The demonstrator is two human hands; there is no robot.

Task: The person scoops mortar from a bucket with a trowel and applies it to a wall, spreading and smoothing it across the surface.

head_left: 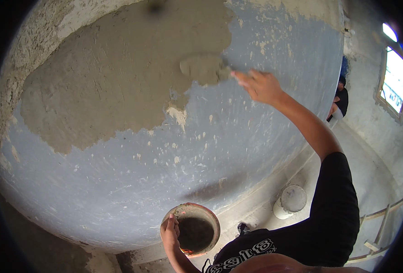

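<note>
My right hand [261, 85] is raised against the blue-grey wall [238, 145] and grips a trowel [206, 68] loaded with wet grey plaster, pressed flat at the edge of the plastered patch [119, 86]. My left hand [169, 231] holds the rim of a round orange pan [209, 216] with dark mortar inside, low in front of me. The trowel's handle is hidden inside my fist.
A white bucket [290, 201] stands on the floor by the wall's base. Another person [340, 102] in dark clothes is at the far right near a bright window [395, 79]. A wooden ladder [383, 227] lies at the lower right.
</note>
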